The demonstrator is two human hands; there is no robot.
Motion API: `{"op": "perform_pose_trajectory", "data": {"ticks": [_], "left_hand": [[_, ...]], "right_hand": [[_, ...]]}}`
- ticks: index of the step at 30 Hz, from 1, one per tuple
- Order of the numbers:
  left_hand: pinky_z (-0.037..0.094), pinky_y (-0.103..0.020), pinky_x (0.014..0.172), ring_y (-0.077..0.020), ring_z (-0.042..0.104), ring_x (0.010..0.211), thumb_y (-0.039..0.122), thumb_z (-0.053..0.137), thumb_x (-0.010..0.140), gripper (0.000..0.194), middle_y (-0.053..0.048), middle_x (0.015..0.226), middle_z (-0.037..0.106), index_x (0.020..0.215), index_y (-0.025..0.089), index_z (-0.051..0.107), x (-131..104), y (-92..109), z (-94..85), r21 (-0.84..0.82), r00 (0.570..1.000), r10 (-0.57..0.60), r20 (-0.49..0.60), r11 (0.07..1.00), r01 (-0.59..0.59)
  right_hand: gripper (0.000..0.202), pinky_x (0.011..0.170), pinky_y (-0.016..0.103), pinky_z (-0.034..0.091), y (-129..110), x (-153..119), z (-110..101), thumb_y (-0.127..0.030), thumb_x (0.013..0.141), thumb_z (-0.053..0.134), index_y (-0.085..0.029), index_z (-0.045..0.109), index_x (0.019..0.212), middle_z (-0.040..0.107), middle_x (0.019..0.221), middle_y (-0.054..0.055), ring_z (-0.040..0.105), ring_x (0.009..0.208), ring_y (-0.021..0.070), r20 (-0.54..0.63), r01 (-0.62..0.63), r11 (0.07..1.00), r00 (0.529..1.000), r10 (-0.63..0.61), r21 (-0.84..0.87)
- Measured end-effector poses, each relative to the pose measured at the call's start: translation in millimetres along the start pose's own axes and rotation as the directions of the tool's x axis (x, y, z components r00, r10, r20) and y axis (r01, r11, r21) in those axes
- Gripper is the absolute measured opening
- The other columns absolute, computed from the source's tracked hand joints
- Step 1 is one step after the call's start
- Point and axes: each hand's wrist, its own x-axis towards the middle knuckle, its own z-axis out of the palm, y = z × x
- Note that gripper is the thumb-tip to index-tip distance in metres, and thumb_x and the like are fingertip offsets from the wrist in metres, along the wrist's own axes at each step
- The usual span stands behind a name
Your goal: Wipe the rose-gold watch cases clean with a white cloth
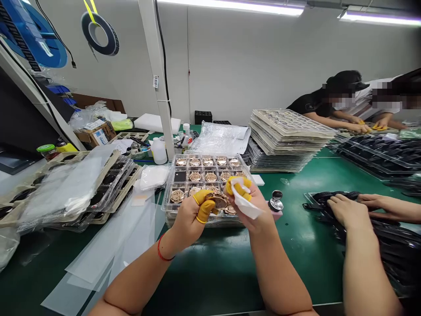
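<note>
Across the green table (210, 272), a tall tray stack (279, 151) stands at the back right and covered trays (66, 188) lie at the left. Black pieces (388, 245) spread over the right side, where a co-worker's hand (349, 210) rests on them, apart from the person's own. Clear sheets (98, 250) lie in front of the covered trays. In the middle sits a tray (167, 193) of round gold cases in rows; a small dispenser (275, 201) stands just beside it on the right.

Over the tray's near edge are the left hand (190, 215) and the right hand (258, 200), the left with a red cord (161, 248) at the wrist. A white cloth (248, 207) hangs from the right; a gold case (219, 200) is in the left, lifted clear of the rows.

The step in hand looks like wiping the case. Any further pass calls for a steady hold by the rim and a clean fold of cloth on the metal.

The left thumb and forefinger, in yellow cots, are closed on the case's edge. The right fingers are bent together, pinching the cloth, just beside the case; whether cloth meets metal, I cannot tell.
</note>
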Motion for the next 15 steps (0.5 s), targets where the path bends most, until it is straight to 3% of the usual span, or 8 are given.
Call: {"op": "perform_pose_trajectory", "data": {"ticks": [3, 5, 8, 10, 13, 15], "left_hand": [[0.053, -0.023, 0.067, -0.0136, 0.066, 0.078, 0.030, 0.045, 0.099, 0.022, -0.006, 0.093, 0.068, 0.111, 0.018, 0.058, -4.8, -1.3, -0.9, -0.029, 0.991, -0.109, -0.084, 0.994, 0.107], [0.055, -0.026, 0.078, -0.0161, 0.067, 0.091, 0.029, 0.047, 0.097, 0.027, -0.008, 0.107, 0.068, 0.122, 0.020, 0.053, -6.9, -3.2, -1.7, 0.013, 0.995, -0.018, -0.102, 1.000, 0.019], [0.055, -0.030, 0.086, -0.0183, 0.067, 0.097, 0.030, 0.047, 0.097, 0.034, -0.010, 0.112, 0.068, 0.129, 0.020, 0.049, -7.8, -5.1, -2.2, 0.030, 0.995, 0.090, -0.042, 0.996, -0.089], [0.055, -0.030, 0.085, -0.0185, 0.067, 0.095, 0.033, 0.046, 0.098, 0.033, -0.010, 0.109, 0.069, 0.128, 0.020, 0.052, -6.4, -4.5, -1.2, -0.050, 0.999, 0.033, -0.028, 0.998, -0.035], [0.056, -0.027, 0.075, -0.0173, 0.067, 0.086, 0.040, 0.047, 0.097, 0.032, -0.009, 0.101, 0.069, 0.119, 0.018, 0.057, -2.2, -1.1, 2.1, -0.236, 0.991, -0.125, -0.046, 0.965, 0.111], [0.054, -0.023, 0.061, -0.0134, 0.064, 0.069, 0.043, 0.047, 0.096, 0.033, -0.006, 0.091, 0.068, 0.115, 0.018, 0.057, 0.1, 1.0, 4.7, -0.324, 0.978, -0.203, -0.054, 0.930, 0.175]], "right_hand": [[0.032, 0.051, 0.026, 0.045, -3.3, -7.1, -0.5, -0.043, 0.063, 0.083, -0.023, 0.066, 0.082, 0.061, 0.066, -0.001, 0.055, 0.057, 0.0141, 0.065, -0.004, 0.992, 0.998, 0.013, -0.124], [0.028, 0.056, 0.026, 0.045, -3.8, -13.9, 3.1, -0.038, 0.066, 0.082, -0.023, 0.066, 0.083, 0.062, 0.070, 0.000, 0.056, 0.065, 0.0150, 0.146, 0.098, 0.944, 0.988, -0.054, -0.315], [0.027, 0.057, 0.026, 0.039, -0.8, -20.3, 9.4, -0.039, 0.079, 0.071, -0.020, 0.057, 0.065, 0.055, 0.064, -0.001, 0.049, 0.063, 0.0136, 0.240, 0.339, 0.788, 0.939, -0.248, -0.514], [0.037, 0.054, 0.026, 0.035, 3.7, -20.7, 11.3, -0.043, 0.085, 0.062, -0.020, 0.050, 0.059, 0.050, 0.059, -0.002, 0.044, 0.057, 0.0126, 0.272, 0.415, 0.751, 0.909, -0.317, -0.513], [0.042, 0.053, 0.027, 0.036, 11.7, -18.8, 10.9, -0.048, 0.090, 0.052, -0.020, 0.048, 0.059, 0.047, 0.058, -0.001, 0.043, 0.054, 0.0125, 0.271, 0.403, 0.813, 0.911, -0.311, -0.420], [0.040, 0.055, 0.027, 0.039, 15.6, -17.8, 10.1, -0.048, 0.092, 0.051, -0.020, 0.050, 0.062, 0.050, 0.060, -0.001, 0.045, 0.056, 0.0130, 0.278, 0.372, 0.848, 0.919, -0.279, -0.377]]}}
